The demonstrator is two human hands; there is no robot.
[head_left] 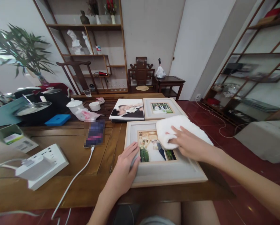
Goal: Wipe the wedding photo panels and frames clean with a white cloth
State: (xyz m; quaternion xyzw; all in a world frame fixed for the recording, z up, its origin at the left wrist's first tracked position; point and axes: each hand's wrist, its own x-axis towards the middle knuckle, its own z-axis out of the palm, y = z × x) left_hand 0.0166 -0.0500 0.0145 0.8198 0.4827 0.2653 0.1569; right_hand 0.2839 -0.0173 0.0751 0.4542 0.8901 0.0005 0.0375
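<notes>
A pale wooden picture frame (170, 175) with a wedding photo lies near the table's front edge. Across its left border rests my left hand (126, 165), fingers stretched out and thumb apart on the front. My right hand (185, 140) is closed on a folded white towel (191, 125), its fingers pressed into the fabric. The towel covers the frame's upper right part and a corner of the photo, and hangs past the right side. Just behind are a second framed photo (177, 109) and a photo album (128, 116) with a couple on its cover.
On the wooden table (83, 187) at left are a charging phone (94, 132), a white power strip (48, 165), a blue box (57, 120), a white lidded bowl (74, 104) and dark pots (34, 109). A white cable (76, 178) runs over the front edge.
</notes>
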